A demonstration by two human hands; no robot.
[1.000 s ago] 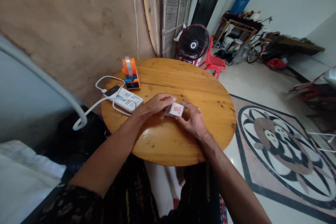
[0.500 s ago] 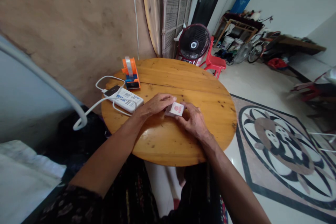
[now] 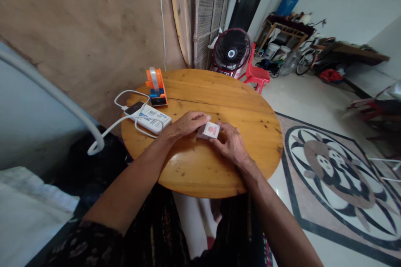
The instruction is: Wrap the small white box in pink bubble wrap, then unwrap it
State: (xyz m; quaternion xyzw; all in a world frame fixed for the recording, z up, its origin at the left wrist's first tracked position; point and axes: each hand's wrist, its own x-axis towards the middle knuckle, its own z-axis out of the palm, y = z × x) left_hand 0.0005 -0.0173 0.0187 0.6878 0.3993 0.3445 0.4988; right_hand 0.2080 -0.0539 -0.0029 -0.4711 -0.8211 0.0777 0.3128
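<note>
A small white box (image 3: 211,129) with a red print on top, in what looks like clear wrap, is between my hands over the middle of the round wooden table (image 3: 200,179). My left hand (image 3: 191,123) has its fingers bent at the box's left and far side, gripping it. On the right, my right hand (image 3: 231,142) holds the box with thumb and fingers at its right side. The undersides of both hands are hidden.
At the table's back left stands an orange and blue tape dispenser (image 3: 156,86). A white power bank or box (image 3: 153,120) with a looped white cable lies left of my left hand. Beyond the table are a fan (image 3: 232,52) and a red chair (image 3: 258,74).
</note>
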